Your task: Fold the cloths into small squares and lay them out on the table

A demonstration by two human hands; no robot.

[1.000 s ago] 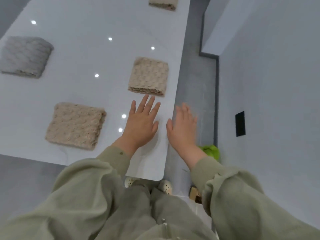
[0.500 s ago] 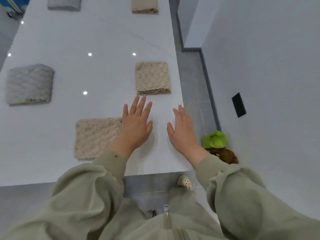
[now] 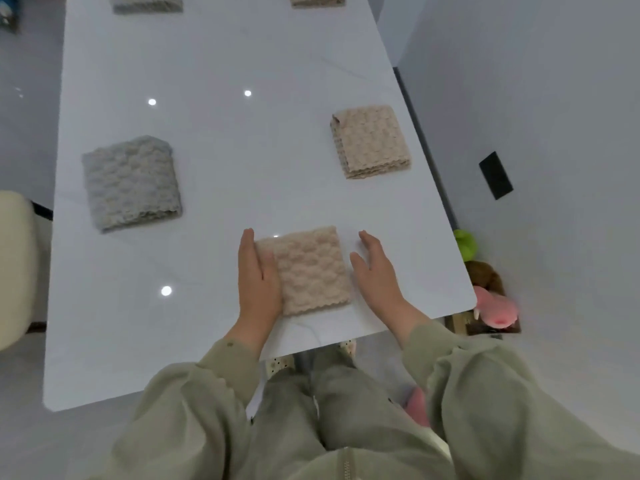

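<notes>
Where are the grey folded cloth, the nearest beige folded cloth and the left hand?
Grey folded cloth (image 3: pixel 131 183): head view, top centre.
Nearest beige folded cloth (image 3: pixel 310 271): head view, top centre.
Left hand (image 3: pixel 258 284): head view, its back.

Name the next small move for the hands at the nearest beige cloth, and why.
Probably slide both hands inward to square the nearest beige cloth, then lift off. It already lies folded on the table; the left hand rests flat against its left edge, thumb on top, while the right hand stands open just beside its right edge.
</notes>
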